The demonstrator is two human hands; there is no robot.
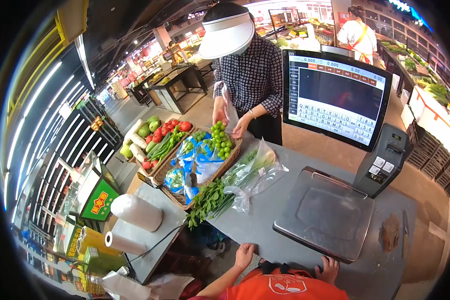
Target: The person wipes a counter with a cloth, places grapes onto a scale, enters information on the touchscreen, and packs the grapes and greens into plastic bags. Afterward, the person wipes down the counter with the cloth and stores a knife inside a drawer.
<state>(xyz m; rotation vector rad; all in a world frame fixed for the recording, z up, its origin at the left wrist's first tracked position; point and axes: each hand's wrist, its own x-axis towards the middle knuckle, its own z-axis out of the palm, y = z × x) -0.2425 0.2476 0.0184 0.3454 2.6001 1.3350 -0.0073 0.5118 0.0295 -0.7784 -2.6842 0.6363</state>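
Observation:
My left hand [244, 256] rests at the near edge of the grey counter [265, 222], its fingers loosely bent and nothing visible in it. Lying flat at the counter's edge, just below the scale [325, 215], is my right hand [328, 270], fingers apart and holding nothing. The scale has a bare metal plate. Left of it lies a clear plastic bag [257, 172] with leafy green vegetables [210, 200] sticking out. Across the counter, another person [250, 75] in a white visor has both hands around green grapes [221, 140] and a plastic bag above a wicker basket [172, 200].
A touchscreen [335, 95] and a dark printer-like unit [382, 160] stand behind the scale. At right lie a knife [405, 232] and a brown flat patch [390, 232]. Plastic bag rolls [136, 212] are on the left table. Vegetables [157, 137] fill a second basket.

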